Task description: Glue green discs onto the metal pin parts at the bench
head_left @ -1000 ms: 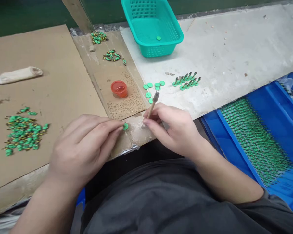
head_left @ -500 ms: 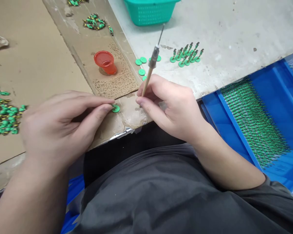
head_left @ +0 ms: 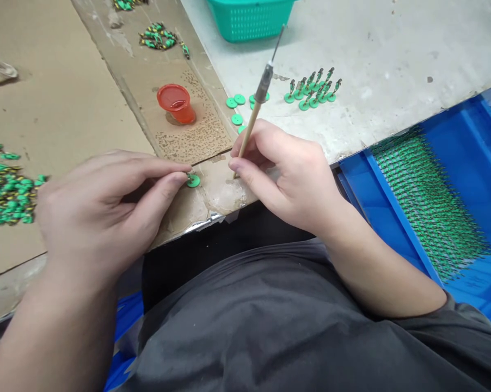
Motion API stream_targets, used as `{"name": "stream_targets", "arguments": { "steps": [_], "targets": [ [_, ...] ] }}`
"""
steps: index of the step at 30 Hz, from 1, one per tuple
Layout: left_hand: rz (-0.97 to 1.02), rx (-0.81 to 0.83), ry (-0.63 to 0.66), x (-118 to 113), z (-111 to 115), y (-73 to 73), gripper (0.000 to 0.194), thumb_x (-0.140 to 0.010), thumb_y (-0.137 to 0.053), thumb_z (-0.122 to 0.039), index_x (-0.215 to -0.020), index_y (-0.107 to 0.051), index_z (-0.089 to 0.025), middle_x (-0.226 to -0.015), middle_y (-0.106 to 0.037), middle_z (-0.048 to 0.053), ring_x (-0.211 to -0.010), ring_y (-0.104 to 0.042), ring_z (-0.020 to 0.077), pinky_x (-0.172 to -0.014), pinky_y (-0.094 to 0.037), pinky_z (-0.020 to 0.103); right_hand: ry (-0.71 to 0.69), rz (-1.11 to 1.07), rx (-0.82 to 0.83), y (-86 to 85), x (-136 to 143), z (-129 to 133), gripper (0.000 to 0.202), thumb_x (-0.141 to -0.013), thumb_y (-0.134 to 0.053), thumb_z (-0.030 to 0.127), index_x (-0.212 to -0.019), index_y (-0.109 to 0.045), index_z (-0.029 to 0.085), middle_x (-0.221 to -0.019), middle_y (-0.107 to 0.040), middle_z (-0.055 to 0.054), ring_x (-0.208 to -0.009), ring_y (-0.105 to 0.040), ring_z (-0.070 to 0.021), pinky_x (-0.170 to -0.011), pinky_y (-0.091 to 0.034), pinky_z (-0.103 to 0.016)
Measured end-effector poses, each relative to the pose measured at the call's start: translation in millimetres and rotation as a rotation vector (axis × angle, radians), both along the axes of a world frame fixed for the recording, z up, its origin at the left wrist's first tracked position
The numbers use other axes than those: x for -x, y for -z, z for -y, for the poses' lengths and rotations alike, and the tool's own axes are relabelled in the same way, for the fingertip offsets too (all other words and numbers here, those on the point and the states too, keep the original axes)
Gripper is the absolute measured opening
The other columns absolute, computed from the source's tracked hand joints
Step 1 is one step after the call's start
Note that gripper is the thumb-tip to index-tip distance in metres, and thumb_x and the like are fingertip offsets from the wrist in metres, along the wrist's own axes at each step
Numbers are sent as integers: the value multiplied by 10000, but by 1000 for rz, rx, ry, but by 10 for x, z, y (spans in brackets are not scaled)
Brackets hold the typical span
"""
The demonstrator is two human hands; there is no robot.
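My left hand (head_left: 106,209) is closed, thumb and forefinger pinched together at the edge of a round green base (head_left: 193,181) near the table's front edge. A small figure seems to be between those fingertips, but they hide most of it. In my right hand (head_left: 288,171) is a thin wooden-handled tool (head_left: 251,125) with a dark collar and a needle-like tip pointing up and away. Its lower end comes down close to the tabletop, to the right of the green base. Loose green bases (head_left: 237,119) lie beyond my right hand.
A red cup (head_left: 175,102) of liquid stands on speckled cardboard. Loose green-and-black figures (head_left: 8,193) lie left, more (head_left: 158,37) farther back. Standing figures on bases (head_left: 314,91) are grouped beyond my right hand. A green basket (head_left: 251,22) is behind; a blue crate (head_left: 458,141) holds rows of figures.
The view has shifted slightly. The tool in my right hand tilts a little more to the right at its tip; my left hand keeps its pinch at the green base.
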State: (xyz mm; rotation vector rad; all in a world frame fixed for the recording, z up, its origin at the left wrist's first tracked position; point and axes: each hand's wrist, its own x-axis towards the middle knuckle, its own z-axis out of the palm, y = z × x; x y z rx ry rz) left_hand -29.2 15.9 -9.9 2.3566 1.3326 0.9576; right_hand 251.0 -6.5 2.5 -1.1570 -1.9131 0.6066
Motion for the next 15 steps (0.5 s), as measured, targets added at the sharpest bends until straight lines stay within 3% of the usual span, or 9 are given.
{"name": "stream_targets", "arguments": {
  "steps": [6, 15],
  "targets": [
    [-1, 2, -9, 14, -1, 3, 145, -1094, -797, -373, -1145, -904, -290, -1093, -888, 48, -990, -820, 220, -865, -555, 358, -29, 22, -25, 8, 10, -16, 164, -1197, -580, 375, -1186, -672, 239, -1130, -827, -66, -1022, -821, -232, -934, -648, -355],
    [45, 27, 31, 53, 8, 21, 114, -1064, -835, -364, -1151, -906, -345, -1076, -878, 9, -979, -805, 206, -887, -574, 357, -49, 231, -58, -26, -16, -19, 230, -1204, -533, 342, -1263, -716, 217, -1099, -820, -29, -987, -795, -225, -888, -584, -340]
  ]
}}
